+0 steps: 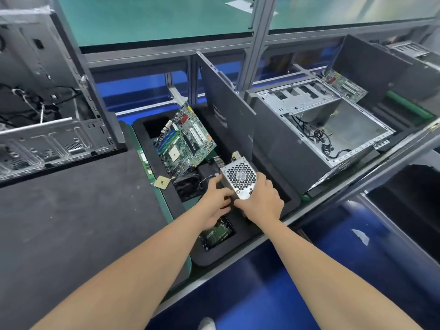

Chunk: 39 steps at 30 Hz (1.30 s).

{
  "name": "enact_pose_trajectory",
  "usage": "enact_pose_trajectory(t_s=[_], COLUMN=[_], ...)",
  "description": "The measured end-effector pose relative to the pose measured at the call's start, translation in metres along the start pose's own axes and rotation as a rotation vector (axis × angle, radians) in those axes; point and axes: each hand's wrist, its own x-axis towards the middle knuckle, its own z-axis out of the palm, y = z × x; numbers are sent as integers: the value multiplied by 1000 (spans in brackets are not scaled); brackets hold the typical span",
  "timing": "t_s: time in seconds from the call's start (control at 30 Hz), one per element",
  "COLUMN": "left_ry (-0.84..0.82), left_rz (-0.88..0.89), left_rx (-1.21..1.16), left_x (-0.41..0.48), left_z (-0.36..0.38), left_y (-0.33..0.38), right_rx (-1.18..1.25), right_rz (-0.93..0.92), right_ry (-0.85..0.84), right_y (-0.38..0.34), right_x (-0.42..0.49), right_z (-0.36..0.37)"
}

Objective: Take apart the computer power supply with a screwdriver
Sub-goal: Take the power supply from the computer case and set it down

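Observation:
The power supply [240, 178] is a silver metal box with a honeycomb fan grille facing up, standing in a black foam tray [289, 195]. A white connector and wires stick out at its far end. My left hand [215, 202] grips its left side, fingers against the dark side wall. My right hand [263, 198] holds its near right corner from below the grille. No screwdriver is in view.
A green motherboard [187, 141] leans in the tray behind the supply, with a small CPU chip [162, 182] beside it. An upright grey side panel [228, 110] and an open computer case [323, 122] stand to the right. A dark mat [78, 210] lies left.

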Motion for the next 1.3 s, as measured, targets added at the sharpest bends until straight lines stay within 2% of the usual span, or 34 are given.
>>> enact_pose_trajectory(t_s=[0.13,0.27,0.43,0.6,0.73,0.9,0.97,1.1,1.13,1.23,1.3], left_ry=[-11,44,74,121,136,208,249,451,526,698,690], left_rz=[18,36,79,167,205,308,322,413,457,653,645], left_rx=[-70,-83,-116,-250,-296,-137,-24,406,599,1435,1722], left_x=[-15,-27,-51,-88,-122,-154,-165,-191,-197,-216,-230], left_z=[-1,-7,-34,-84,-131,-188,-213,-272,-286,-318,-333], left_y=[10,21,35,51,62,65,58,41,38,32,26], right_rx=[19,154,525,916,1062,1205,1282,1371,1386,1427,1419], right_rz=[-36,1,75,101,142,224,256,327,333,401,442], right_ry=[73,51,-67,-231,-388,-567,-649,-766,-805,-888,-918], right_y=[-11,-24,-45,-91,-134,-182,-200,-229,-235,-250,-255], right_x=[-8,-17,-30,-42,-55,-71,-76,-86,-90,-105,-116], right_z=[-29,-67,-93,-92,-80,-57,-46,-19,-11,18,38])
